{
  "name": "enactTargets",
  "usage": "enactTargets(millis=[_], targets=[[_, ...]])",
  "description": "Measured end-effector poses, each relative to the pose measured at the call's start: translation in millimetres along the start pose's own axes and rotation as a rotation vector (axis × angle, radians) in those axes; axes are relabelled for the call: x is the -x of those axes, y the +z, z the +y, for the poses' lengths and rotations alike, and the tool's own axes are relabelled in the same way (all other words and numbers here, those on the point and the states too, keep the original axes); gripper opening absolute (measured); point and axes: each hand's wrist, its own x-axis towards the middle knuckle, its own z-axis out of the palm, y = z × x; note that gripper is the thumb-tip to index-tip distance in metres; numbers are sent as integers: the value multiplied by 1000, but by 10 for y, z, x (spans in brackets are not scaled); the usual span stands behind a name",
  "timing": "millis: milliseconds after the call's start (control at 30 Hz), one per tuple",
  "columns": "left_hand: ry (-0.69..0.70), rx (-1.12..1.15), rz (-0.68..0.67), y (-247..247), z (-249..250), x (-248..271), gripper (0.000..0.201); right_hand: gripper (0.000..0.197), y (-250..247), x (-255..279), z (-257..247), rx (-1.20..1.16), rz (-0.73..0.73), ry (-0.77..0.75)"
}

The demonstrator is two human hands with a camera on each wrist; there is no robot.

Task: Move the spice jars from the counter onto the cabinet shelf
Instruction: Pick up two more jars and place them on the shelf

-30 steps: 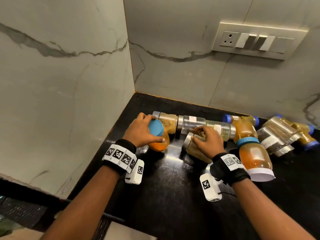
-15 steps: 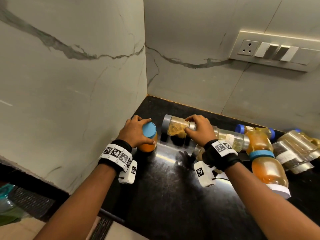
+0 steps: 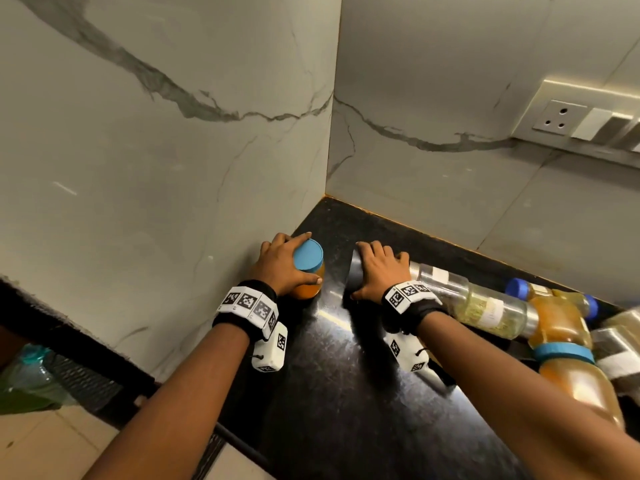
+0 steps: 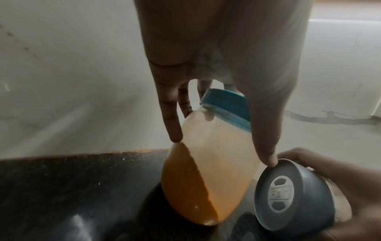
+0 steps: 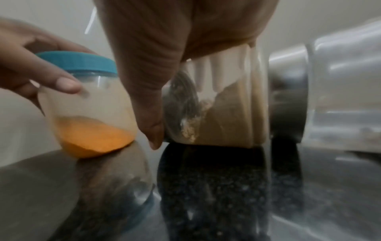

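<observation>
Spice jars (image 3: pixel 498 308) lie on glossy black counter (image 3: pixel 346 393) beside marble-veined walls (image 3: pixel 138 150).

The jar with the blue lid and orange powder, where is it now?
In the head view the blue-lidded jar sits near the counter's corner, gripped by the left hand, left of the grey-lidded jar.

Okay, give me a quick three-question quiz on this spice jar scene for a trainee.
1. True or false: the left hand holds the blue-lidded jar of orange powder.
2. The jar under the right hand has which lid? A) grey B) red C) white
3. Fill in: the clear jar behind the right wrist lies on its ___.

Key: 1 true; 2 A; 3 side.
</observation>
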Motion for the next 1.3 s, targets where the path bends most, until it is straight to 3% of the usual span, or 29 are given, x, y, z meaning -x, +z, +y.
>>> enactTargets(millis=[100,233,367,567,700,933,1133,1300], targets=[[5,24,-5,6,-8,-15,94,97,-25,3,-10,-157,63,4],[11,40,-13,0,-25,-35,94,86,-90,56,55,-629,177,64],[11,47,-46,-15,-15,-55,94,90,-145,149,107,-832,-6,28],[12,63,-57,-20,-20,-57,95,102,-219,123,-2,-758,1,29],[12,67,-66,-27,-26,-26,95,94,-164,94,-177,-621,91,102],[2,77,-42,-57,-144,85,95,79,-305,149,15,-493,-104,-18],[-3,64,-38,-55,-121,107,94,78,-213,245,22,-555,-13,60],[-7,62,-28,-25,-125,141,94,81,-159,366,34,-681,266,114]])
